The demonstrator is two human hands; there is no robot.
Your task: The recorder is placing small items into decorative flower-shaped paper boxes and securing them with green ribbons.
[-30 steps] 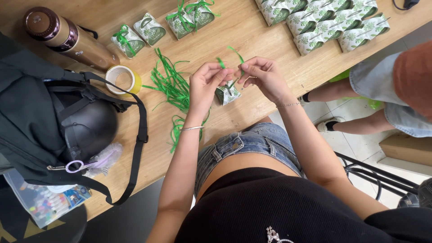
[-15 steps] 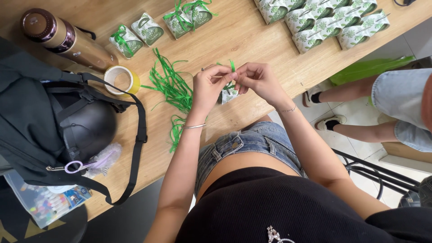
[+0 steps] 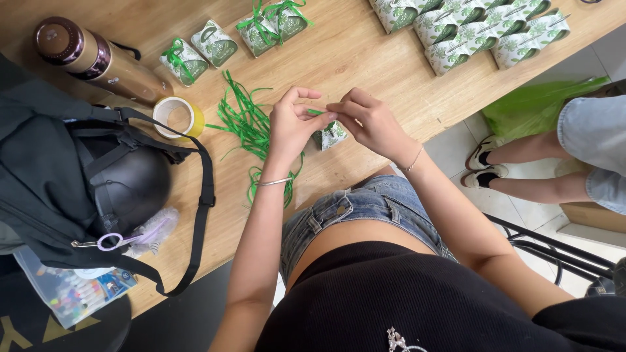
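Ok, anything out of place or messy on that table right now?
Only the loose green ribbon strips: they lie in a tangle beside the tape roll, some trailing toward the table edge. The boxes look intact.

Four ribbon-tied boxes [image 3: 185, 60] (far edge); one tape roll [image 3: 175, 117]; one flask [image 3: 98, 60]; one backpack [image 3: 72, 189].

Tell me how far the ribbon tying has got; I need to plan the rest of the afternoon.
Done: a few ribboned boxes stand at the table's far edge. In hand: the left hand and right hand pinch a green ribbon over one small box. Left: a cluster of unribboned boxes at upper right, and loose ribbon strips beside the tape roll.
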